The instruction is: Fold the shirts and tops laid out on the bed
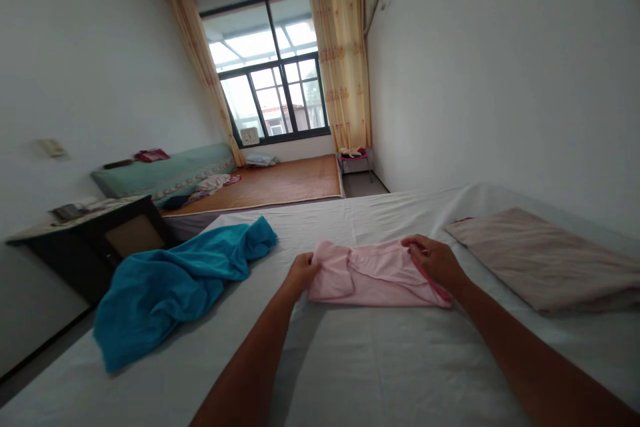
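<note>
A pink garment (pixel 380 280), partly folded into a wide strip with a red edge on its right side, lies on the white sheet (pixel 340 360). My left hand (pixel 303 272) is closed on its left end, thumb on top. At the other end, my right hand (pixel 435 260) pinches the upper right corner near the red edge. A crumpled blue cloth (pixel 175 287) lies to the left of my left hand. To the right of my right hand is a flat, folded greyish-brown cloth (pixel 545 260). Which kind of garment the pink one is, I cannot tell.
Beyond the sheet stands a bed with a brown mat (pixel 285 180) and some clothes on it. A dark cabinet (pixel 125 240) is at the left. A small pink stool (pixel 355 155) holding items stands below the curtain (pixel 345 53). The white wall (pixel 500 80) runs along the right.
</note>
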The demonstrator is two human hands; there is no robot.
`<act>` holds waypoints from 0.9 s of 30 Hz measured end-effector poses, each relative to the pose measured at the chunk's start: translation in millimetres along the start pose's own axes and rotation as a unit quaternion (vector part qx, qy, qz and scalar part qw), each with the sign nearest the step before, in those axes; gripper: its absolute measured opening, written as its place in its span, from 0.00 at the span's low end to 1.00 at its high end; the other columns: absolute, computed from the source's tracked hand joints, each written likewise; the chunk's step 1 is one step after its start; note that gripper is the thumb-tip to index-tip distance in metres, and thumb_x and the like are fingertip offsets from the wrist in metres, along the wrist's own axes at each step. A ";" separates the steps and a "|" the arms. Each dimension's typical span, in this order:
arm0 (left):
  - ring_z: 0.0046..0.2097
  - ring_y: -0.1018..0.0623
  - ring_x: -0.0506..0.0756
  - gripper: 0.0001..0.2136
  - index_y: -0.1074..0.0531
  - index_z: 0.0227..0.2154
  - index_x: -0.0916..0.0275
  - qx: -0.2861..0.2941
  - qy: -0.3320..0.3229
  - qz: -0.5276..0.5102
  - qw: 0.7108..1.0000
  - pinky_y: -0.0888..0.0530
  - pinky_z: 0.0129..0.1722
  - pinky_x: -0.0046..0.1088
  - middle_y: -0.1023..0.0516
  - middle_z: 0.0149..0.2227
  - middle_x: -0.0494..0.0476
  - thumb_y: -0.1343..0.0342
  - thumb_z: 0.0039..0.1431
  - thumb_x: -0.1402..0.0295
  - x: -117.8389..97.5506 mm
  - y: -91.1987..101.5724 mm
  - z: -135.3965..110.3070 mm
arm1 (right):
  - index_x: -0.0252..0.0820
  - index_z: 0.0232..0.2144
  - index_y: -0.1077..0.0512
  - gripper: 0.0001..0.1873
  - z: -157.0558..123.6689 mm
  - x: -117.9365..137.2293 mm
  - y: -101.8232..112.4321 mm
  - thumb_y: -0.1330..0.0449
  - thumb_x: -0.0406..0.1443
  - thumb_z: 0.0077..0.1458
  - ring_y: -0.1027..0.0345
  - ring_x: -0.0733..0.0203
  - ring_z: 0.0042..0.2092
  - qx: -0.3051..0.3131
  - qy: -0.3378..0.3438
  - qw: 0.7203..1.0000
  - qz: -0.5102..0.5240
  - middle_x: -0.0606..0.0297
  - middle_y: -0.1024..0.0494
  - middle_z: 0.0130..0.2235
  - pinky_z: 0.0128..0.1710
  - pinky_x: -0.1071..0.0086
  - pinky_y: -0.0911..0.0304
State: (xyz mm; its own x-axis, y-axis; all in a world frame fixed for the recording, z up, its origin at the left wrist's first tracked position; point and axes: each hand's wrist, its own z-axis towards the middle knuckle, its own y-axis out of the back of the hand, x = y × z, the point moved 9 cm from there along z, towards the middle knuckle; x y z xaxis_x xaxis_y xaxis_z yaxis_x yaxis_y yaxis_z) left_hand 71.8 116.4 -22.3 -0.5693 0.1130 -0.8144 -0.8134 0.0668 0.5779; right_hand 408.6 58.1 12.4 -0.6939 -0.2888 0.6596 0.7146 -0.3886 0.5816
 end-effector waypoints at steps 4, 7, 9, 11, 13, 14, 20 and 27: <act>0.25 0.31 0.51 0.12 0.31 0.23 0.66 -0.079 -0.030 -0.012 0.996 0.40 0.22 0.21 0.31 0.21 0.50 0.49 0.45 0.60 9.2 78.7 -0.8 | 0.46 0.36 0.26 0.13 4.2 -11.8 0.0 0.49 0.38 0.54 0.24 0.62 0.35 -0.001 -0.013 1.000 0.019 0.67 0.19 0.37 0.36 0.69 0.32; 0.25 0.32 0.51 0.13 0.32 0.21 0.65 -0.043 -0.012 0.032 0.998 0.40 0.22 0.22 0.31 0.20 0.49 0.47 0.42 0.58 11.9 111.8 -2.3 | 0.46 0.35 0.25 0.12 6.2 -15.4 -1.6 0.49 0.38 0.53 0.24 0.62 0.35 0.001 -0.025 0.999 0.029 0.67 0.19 0.37 0.35 0.70 0.31; 0.25 0.33 0.51 0.13 0.32 0.20 0.65 -0.025 -0.018 0.065 0.997 0.40 0.22 0.22 0.32 0.20 0.49 0.47 0.43 0.58 -0.5 113.2 -1.9 | 0.46 0.35 0.25 0.12 6.3 -13.8 -4.2 0.49 0.38 0.54 0.24 0.63 0.34 0.010 -0.027 0.999 0.030 0.68 0.19 0.37 0.35 0.70 0.31; 0.25 0.34 0.50 0.12 0.32 0.21 0.65 -0.029 -0.042 0.108 0.993 0.41 0.22 0.22 0.32 0.20 0.49 0.50 0.47 0.60 -24.2 100.1 0.8 | 0.46 0.35 0.25 0.13 5.6 -10.1 -6.3 0.49 0.37 0.54 0.24 0.62 0.34 0.019 -0.025 0.999 0.028 0.68 0.19 0.36 0.36 0.70 0.31; 0.25 0.33 0.50 0.10 0.29 0.25 0.65 -0.026 -0.070 0.158 0.985 0.41 0.22 0.22 0.31 0.22 0.50 0.52 0.50 0.64 -53.3 72.7 4.8 | 0.46 0.35 0.25 0.13 4.3 -5.6 -7.0 0.49 0.37 0.54 0.24 0.62 0.35 0.022 -0.018 0.999 0.024 0.67 0.19 0.37 0.36 0.69 0.31; 0.26 0.31 0.51 0.10 0.27 0.29 0.65 -0.016 -0.084 0.185 0.979 0.39 0.23 0.22 0.29 0.23 0.51 0.52 0.51 0.66 -67.8 54.4 6.4 | 0.46 0.36 0.25 0.13 3.6 -3.4 -7.1 0.49 0.36 0.54 0.24 0.62 0.35 0.023 -0.014 0.999 0.024 0.67 0.19 0.37 0.37 0.69 0.31; 0.44 0.23 0.59 0.13 0.28 0.43 0.64 0.066 -0.115 0.326 0.936 0.31 0.41 0.29 0.21 0.41 0.62 0.52 0.57 0.70 -111.2 -64.5 -0.1 | 0.46 0.37 0.24 0.13 -0.8 9.2 -10.7 0.49 0.37 0.55 0.24 0.60 0.35 0.048 0.000 0.999 0.017 0.66 0.19 0.39 0.37 0.67 0.29; 0.45 0.23 0.58 0.18 0.32 0.51 0.68 0.088 -0.142 0.274 0.947 0.29 0.44 0.31 0.23 0.45 0.66 0.51 0.58 0.70 -111.3 -120.9 -9.9 | 0.46 0.37 0.25 0.14 -4.5 16.6 -24.5 0.50 0.36 0.55 0.24 0.61 0.35 0.095 0.031 0.995 0.009 0.66 0.19 0.38 0.36 0.69 0.31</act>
State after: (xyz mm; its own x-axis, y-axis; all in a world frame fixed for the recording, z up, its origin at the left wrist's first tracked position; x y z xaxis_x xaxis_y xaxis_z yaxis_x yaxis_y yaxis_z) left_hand 232.3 85.9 -2.1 -0.8246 0.4398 -0.3558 -0.3578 0.0818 0.9302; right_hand 379.2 58.9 7.0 -0.6814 -0.3503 0.6427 0.7260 -0.2116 0.6544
